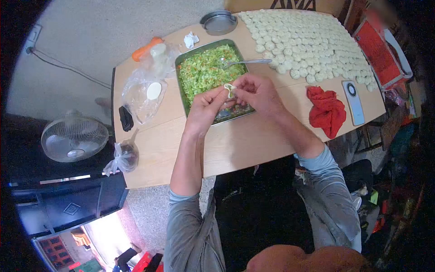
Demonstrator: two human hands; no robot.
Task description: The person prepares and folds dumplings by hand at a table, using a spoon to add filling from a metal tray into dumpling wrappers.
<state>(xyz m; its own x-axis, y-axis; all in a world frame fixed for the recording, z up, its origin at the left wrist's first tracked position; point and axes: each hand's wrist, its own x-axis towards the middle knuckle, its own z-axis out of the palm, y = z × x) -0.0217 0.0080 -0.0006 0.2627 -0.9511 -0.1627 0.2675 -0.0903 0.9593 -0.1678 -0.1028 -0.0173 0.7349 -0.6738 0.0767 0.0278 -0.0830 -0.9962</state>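
Note:
Both hands meet over the front part of a metal tray [181, 100] of chopped green and orange filling [204, 68]. Between their fingertips is a small white dough wrapper [229, 89], partly folded, with a gap showing in it. My left hand [206, 109] pinches its left side. Pressed to its right side are the fingers of my right hand [260, 96]. A metal spoon [253, 61] rests in the filling, its handle over the tray's right edge. Left of the tray, a round white wrapper [154, 90] lies on a clear plastic bag [136, 102].
Many rows of shaped dumplings [308, 43] cover the back right of the table [253, 145]. A red cloth [326, 111] and a phone [353, 103] lie at the right. Metal bowls [219, 23] stand behind the tray. A tied bag [124, 157] sits at the front left, near a fan [74, 138].

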